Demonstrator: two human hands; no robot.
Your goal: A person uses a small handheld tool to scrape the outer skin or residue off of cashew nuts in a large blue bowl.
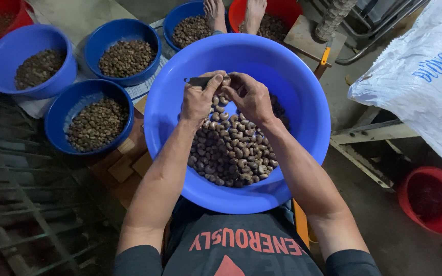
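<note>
- Left hand (198, 99), centre of the frame, has its grip closed around a small dark-bladed tool (196, 81).
- Right hand (251, 96), just beside it, pinches a single nut (226, 81) between its fingertips.
- Both hands hover over the large blue basin (303, 102) of brown nuts (231, 148).
- Three smaller blue bowls (6, 56) of nuts sit upper left.

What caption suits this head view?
Both hands, left hand gripping a small knife, right hand, work a nut over a blue basin.
</note>
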